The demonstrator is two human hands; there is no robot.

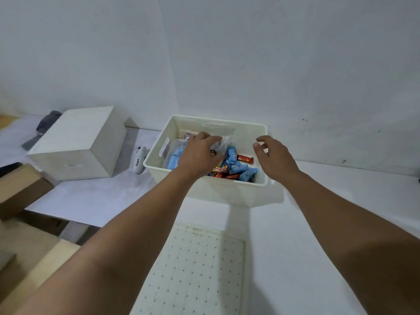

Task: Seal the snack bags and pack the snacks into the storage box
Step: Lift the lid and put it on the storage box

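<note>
A white storage box (236, 192) stands on the white table against the wall. Inside lie several wrapped snacks (241, 169) in blue, red and orange, plus a clear bag with blue packets at the left. My left hand (200, 153) reaches into the box and grips a clear plastic snack bag (219, 145), its fingers curled round the bag's top. My right hand (275, 155) hovers over the box's right rim with fingers loosely bent and nothing in it.
A perforated white lid (195, 269) lies flat in front of the box. A white cube-shaped box (77, 146) stands at the left, with a small white sealer device (139, 163) beside it. Cardboard boxes (20, 189) sit at the far left edge.
</note>
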